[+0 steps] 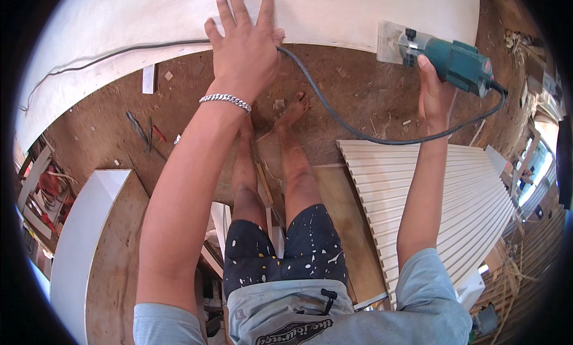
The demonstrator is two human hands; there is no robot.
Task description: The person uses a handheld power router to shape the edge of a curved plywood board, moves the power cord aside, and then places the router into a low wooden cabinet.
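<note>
My left hand (246,50) lies flat with fingers spread on a large white panel (334,14) across the top of the view. Under that hand runs a dark power cord (322,103). On the right, my right hand (437,94) is wrapped round the green body of a trim router (456,65). The router's clear square base (391,42) rests at the panel's near edge, close to its right end. From the router's back the cord loops down over my right forearm and up to my left hand, then along the panel to the left.
A ribbed cream panel (430,196) leans at the lower right beside a plywood sheet (334,214). A white-faced board (83,237) stands at the lower left. Pliers-like tools (143,133) and wood scraps lie on the brown dirt floor (197,130) near my bare feet.
</note>
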